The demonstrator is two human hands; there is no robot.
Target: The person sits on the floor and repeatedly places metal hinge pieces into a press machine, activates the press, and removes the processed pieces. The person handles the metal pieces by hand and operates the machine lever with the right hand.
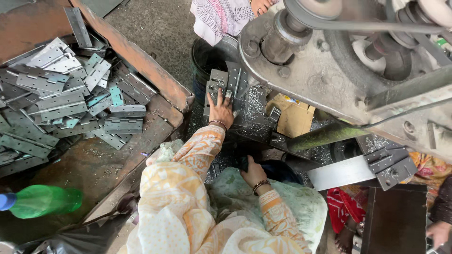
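Much of the action sits in shadow under the big grey machine [329,70], whose belt wheel and shaft run off the top edge. The left hand [220,110] stretches forward, arm in an orange patterned sleeve, palm down and fingers spread flat on a metal hinge [230,84] that lies on the machine's bed just beside a black bucket [207,59]; it presses rather than grips. The right hand [254,174] is pulled in close to the body, fingers curled over something dark at the edge of a pale cloth [287,197], and what it holds is too hidden to make out, so I cannot tell whether it is closed on anything. The two hands are well apart. To the left, a rusty tray [141,61] carries a heap of hinges [66,99], partly cut off by the frame. A green bottle [44,201] lies blurred at the lower left. Another person's hand [440,233] peeks in at the bottom right corner.
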